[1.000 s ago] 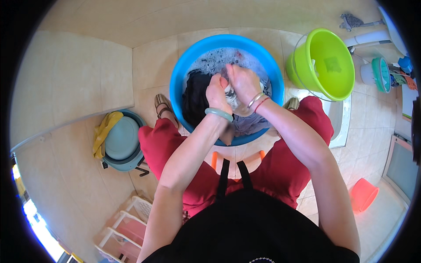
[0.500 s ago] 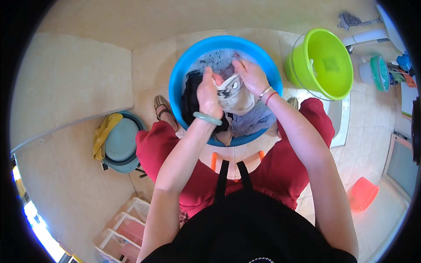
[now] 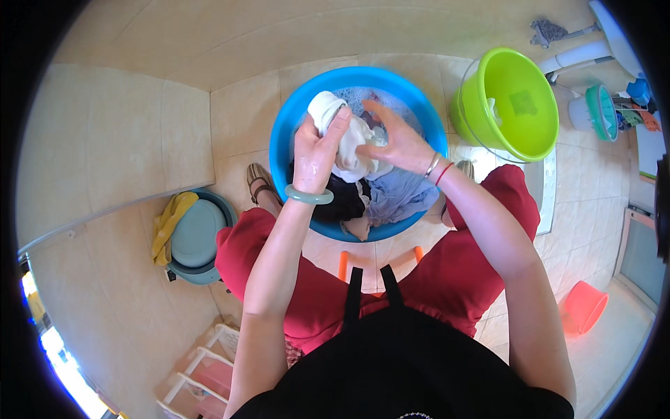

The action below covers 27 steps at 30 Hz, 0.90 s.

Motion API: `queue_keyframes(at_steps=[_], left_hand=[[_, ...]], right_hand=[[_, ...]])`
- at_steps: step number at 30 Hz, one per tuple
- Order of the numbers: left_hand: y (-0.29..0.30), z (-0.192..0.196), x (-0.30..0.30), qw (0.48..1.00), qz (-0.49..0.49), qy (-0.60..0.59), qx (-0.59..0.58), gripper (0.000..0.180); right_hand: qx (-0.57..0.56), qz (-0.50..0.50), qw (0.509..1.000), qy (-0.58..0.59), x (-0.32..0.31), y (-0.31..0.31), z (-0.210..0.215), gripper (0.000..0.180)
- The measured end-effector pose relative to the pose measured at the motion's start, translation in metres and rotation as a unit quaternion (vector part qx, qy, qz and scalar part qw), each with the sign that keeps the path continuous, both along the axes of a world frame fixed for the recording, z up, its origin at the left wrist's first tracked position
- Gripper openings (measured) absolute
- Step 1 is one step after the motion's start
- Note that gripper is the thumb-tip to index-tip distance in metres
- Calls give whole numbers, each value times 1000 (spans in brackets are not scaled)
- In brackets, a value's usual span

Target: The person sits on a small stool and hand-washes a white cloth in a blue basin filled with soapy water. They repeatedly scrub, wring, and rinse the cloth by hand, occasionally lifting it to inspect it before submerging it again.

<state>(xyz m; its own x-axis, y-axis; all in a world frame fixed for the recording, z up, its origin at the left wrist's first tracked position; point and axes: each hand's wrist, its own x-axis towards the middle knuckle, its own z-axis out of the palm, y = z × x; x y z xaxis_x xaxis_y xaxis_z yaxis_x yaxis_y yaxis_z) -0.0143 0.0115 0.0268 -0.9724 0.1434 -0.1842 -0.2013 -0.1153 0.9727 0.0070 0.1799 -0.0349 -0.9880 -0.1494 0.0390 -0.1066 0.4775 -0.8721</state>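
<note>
A large blue basin (image 3: 280,133) on the floor between my feet holds wet laundry and sudsy water (image 3: 410,112). My left hand (image 3: 313,155) is closed around a bunched white garment (image 3: 354,148), raised over the basin with its upper end sticking out past my thumb. Just to the right, my right hand (image 3: 405,145) is open, thumb and fingers apart; whether its thumb touches the white cloth I cannot tell. Below the hands lie a black garment (image 3: 343,199) and a grey-blue garment (image 3: 401,195), with a beige piece (image 3: 359,228) at the near rim.
A lime-green bucket (image 3: 477,115) stands right of the basin. Stacked grey-green basins (image 3: 199,234) with a yellow cloth (image 3: 166,227) sit at the left by the wall. A white rack (image 3: 183,380) is at the lower left, and a coral-pink bucket (image 3: 583,308) at the right.
The white garment has been turned and bunched up into my left hand, its dark-marked part no longer showing. My right hand has let go and opened beside it.
</note>
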Motion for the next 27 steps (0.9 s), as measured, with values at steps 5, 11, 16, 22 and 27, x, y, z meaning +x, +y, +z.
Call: queue_keyframes(at_steps=[5, 11, 16, 22, 27], left_hand=[[-8, 11, -5, 990, 46, -55, 118, 22], [-47, -19, -17, 951, -155, 34, -266, 38], [-56, -34, -24, 959, -142, -103, -224, 35], [-43, -21, -21, 968, -95, -151, 174, 28], [-55, -6, -25, 909, -38, -184, 371, 28]], right_hand=[[-150, -59, 970, -183, -7, 2, -2, 32], [-580, -178, 765, -219, -15, 16, 14, 15], [-416, -97, 873, -236, -18, 29, 31, 46], [173, 69, 975, -118, -4, 22, 28, 78], [-126, 40, 958, -255, -15, 29, 40, 38]])
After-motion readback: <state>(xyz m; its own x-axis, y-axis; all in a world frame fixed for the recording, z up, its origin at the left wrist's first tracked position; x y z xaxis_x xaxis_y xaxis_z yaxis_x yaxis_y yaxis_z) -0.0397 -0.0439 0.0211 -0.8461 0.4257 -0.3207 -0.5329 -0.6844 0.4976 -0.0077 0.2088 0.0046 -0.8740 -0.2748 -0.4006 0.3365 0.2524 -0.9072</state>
